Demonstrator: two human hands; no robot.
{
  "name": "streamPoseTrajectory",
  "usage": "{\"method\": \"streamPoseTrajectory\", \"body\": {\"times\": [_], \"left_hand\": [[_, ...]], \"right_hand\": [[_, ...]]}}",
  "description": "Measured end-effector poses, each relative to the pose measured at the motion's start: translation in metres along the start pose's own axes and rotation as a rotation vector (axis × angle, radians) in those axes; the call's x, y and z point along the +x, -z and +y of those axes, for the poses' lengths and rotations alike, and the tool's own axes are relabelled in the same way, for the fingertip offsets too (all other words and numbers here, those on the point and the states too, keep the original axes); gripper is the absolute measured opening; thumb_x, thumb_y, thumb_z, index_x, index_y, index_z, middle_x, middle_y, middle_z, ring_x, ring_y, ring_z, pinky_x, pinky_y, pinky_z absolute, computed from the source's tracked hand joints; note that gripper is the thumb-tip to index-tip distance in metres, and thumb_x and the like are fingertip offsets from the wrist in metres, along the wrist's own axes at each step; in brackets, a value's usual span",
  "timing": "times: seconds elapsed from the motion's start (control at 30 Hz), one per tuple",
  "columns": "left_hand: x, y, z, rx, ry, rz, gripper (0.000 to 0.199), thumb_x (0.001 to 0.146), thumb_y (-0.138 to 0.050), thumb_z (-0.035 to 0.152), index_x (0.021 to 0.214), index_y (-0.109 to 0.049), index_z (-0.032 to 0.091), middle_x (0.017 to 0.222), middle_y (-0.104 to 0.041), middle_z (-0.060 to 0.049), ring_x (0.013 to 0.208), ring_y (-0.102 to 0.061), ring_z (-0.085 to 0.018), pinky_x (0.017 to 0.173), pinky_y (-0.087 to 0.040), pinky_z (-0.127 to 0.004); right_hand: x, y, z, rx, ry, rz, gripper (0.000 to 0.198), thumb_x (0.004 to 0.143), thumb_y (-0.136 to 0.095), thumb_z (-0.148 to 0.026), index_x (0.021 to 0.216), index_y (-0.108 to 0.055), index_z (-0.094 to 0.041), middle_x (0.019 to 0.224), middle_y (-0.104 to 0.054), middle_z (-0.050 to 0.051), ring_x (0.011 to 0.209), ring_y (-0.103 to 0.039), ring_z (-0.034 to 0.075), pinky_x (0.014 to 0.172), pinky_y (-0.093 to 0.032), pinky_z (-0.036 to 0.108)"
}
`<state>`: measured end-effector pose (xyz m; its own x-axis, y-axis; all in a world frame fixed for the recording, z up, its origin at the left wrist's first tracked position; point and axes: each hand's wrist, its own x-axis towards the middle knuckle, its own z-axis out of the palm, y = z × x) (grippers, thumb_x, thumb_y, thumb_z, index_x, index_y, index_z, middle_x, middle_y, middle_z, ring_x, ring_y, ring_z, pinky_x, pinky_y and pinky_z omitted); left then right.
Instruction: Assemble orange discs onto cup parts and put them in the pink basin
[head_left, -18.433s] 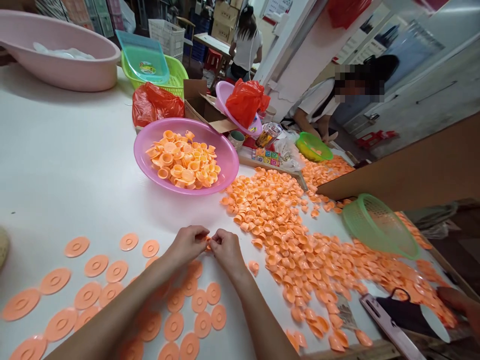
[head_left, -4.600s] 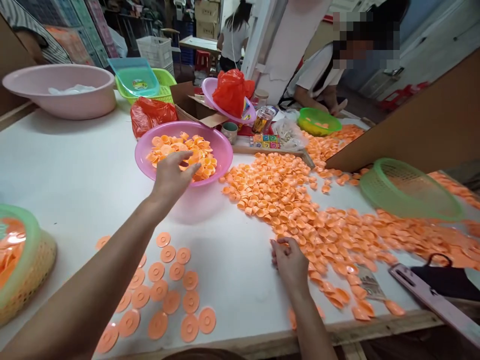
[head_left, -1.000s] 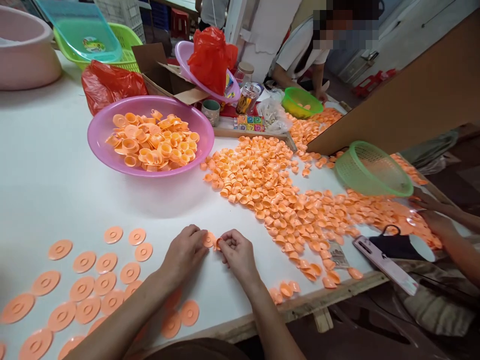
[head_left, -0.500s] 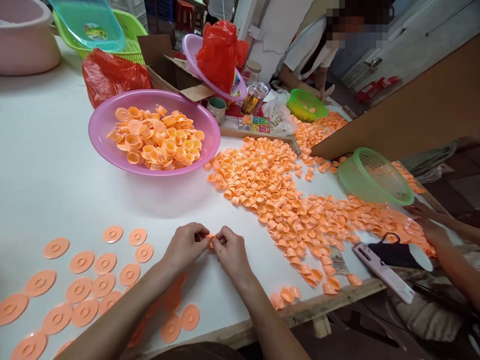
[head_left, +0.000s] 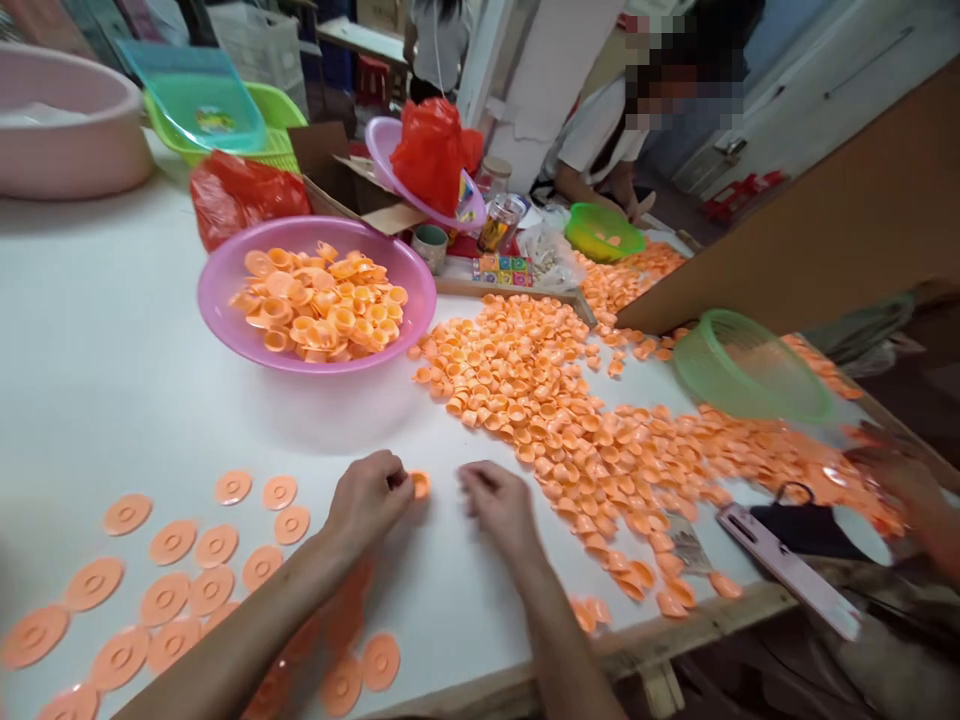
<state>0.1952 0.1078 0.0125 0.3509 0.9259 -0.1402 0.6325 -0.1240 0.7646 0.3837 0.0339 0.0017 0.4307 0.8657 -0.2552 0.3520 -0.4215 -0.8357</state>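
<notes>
My left hand [head_left: 371, 497] is closed in a pinch on a small orange plastic cup [head_left: 421, 485], just above the white table. To its right, apart from the cup, my right hand [head_left: 501, 505] is loosely open with slightly blurred fingers and nothing visible in them. Flat orange saucers [head_left: 172, 542] lie spread on the left, several partly hidden by my left forearm. Beyond my right hand spreads a large heap of small orange cups [head_left: 525, 390]. Behind my hands, a pink-purple basin [head_left: 232, 330] holds a pile of orange cups and saucers.
A phone [head_left: 787, 570] and a dark strapped item [head_left: 806, 525] lie at the right table edge. A green basket [head_left: 750, 370] stands among the cups near another person's blurred hand [head_left: 911, 490]. A cardboard panel [head_left: 795, 210] rises behind. Another person [head_left: 592, 150] works at the back.
My right hand has come off the small cup and moved right. My left hand keeps the cup. The view has shifted slightly.
</notes>
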Motion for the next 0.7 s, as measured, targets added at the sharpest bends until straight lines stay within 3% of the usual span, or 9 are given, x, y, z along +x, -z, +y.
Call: {"method": "streamPoseTrajectory", "body": {"times": [0.07, 0.1, 0.17, 0.27, 0.33, 0.43, 0.5, 0.6, 0.7], "left_hand": [[0.025, 0.034, 0.012, -0.035, -0.079, 0.224, 0.017, 0.075, -0.057, 0.023, 0.059, -0.058, 0.018, 0.059, -0.059, 0.003, 0.059, -0.054, -0.011, 0.057, -0.037, -0.024], [0.04, 0.054, 0.019, -0.03, -0.111, 0.342, 0.017, 0.076, -0.057, 0.024, 0.06, -0.061, 0.018, 0.059, -0.06, 0.003, 0.059, -0.054, -0.011, 0.058, -0.038, -0.024], [0.067, 0.093, 0.033, -0.006, -0.124, 0.517, 0.016, 0.077, -0.059, 0.026, 0.066, -0.066, 0.017, 0.065, -0.064, 0.001, 0.063, -0.057, -0.013, 0.062, -0.041, -0.025], [0.079, 0.124, 0.041, -0.052, -0.133, 0.504, 0.02, 0.079, -0.063, 0.031, 0.086, -0.073, 0.016, 0.084, -0.072, -0.003, 0.073, -0.062, -0.015, 0.07, -0.046, -0.027], [0.06, 0.118, 0.031, -0.031, -0.195, 0.337, 0.02, 0.08, -0.063, 0.033, 0.089, -0.073, 0.018, 0.084, -0.072, -0.003, 0.072, -0.062, -0.015, 0.069, -0.047, -0.027], [0.001, 0.086, -0.004, 0.066, -0.301, -0.108, 0.014, 0.078, -0.064, 0.029, 0.087, -0.071, 0.021, 0.083, -0.069, -0.003, 0.072, -0.061, -0.016, 0.065, -0.047, -0.027], [-0.04, 0.063, -0.029, 0.146, -0.324, -0.326, 0.021, 0.075, -0.062, 0.016, 0.092, -0.071, 0.024, 0.092, -0.068, -0.004, 0.081, -0.061, -0.018, 0.069, -0.046, -0.028], [-0.075, 0.037, -0.054, 0.262, -0.312, -0.38, 0.034, 0.071, -0.053, 0.003, 0.09, -0.07, 0.025, 0.093, -0.064, -0.004, 0.086, -0.057, -0.019, 0.07, -0.042, -0.029], [-0.07, 0.017, -0.058, 0.308, -0.338, -0.296, 0.028, 0.076, -0.051, 0.005, 0.087, -0.068, 0.023, 0.088, -0.062, -0.004, 0.083, -0.054, -0.019, 0.07, -0.039, -0.031]], "right_hand": [[0.017, 0.03, 0.013, -0.139, 0.087, 0.357, 0.032, 0.079, -0.053, -0.046, 0.081, -0.067, -0.017, 0.066, -0.064, 0.005, 0.055, -0.056, 0.018, 0.053, -0.045, 0.029], [0.025, 0.043, 0.02, -0.248, 0.126, 0.46, 0.03, 0.078, -0.053, -0.043, 0.081, -0.067, -0.017, 0.074, -0.067, 0.008, 0.063, -0.058, 0.02, 0.061, -0.047, 0.031], [0.04, 0.059, 0.032, -0.433, 0.179, 0.502, 0.025, 0.075, -0.053, -0.038, 0.08, -0.066, -0.017, 0.084, -0.068, 0.012, 0.075, -0.059, 0.024, 0.071, -0.046, 0.035], [0.047, 0.062, 0.042, -0.58, 0.204, 0.414, 0.019, 0.075, -0.049, -0.031, 0.076, -0.063, -0.018, 0.085, -0.067, 0.012, 0.078, -0.058, 0.024, 0.072, -0.044, 0.035], [0.043, 0.057, 0.042, -0.599, 0.193, 0.402, 0.016, 0.076, -0.049, -0.028, 0.076, -0.062, -0.019, 0.08, -0.066, 0.009, 0.074, -0.057, 0.023, 0.07, -0.042, 0.034], [0.027, 0.046, 0.038, -0.48, 0.155, 0.393, 0.015, 0.074, -0.052, -0.029, 0.077, -0.063, -0.019, 0.074, -0.065, 0.007, 0.07, -0.057, 0.021, 0.068, -0.042, 0.032], [0.011, 0.038, 0.031, -0.313, 0.109, 0.309, 0.017, 0.075, -0.055, -0.033, 0.076, -0.065, -0.019, 0.069, -0.065, 0.005, 0.067, -0.058, 0.02, 0.066, -0.044, 0.03], [-0.015, 0.023, 0.02, -0.089, 0.028, 0.145, 0.018, 0.075, -0.059, -0.036, 0.073, -0.066, -0.019, 0.064, -0.064, 0.002, 0.06, -0.057, 0.018, 0.058, -0.043, 0.027], [-0.036, 0.007, 0.012, 0.019, -0.012, 0.07, 0.017, 0.074, -0.062, -0.035, 0.073, -0.066, -0.019, 0.061, -0.064, 0.001, 0.054, -0.055, 0.016, 0.051, -0.041, 0.025]]}}
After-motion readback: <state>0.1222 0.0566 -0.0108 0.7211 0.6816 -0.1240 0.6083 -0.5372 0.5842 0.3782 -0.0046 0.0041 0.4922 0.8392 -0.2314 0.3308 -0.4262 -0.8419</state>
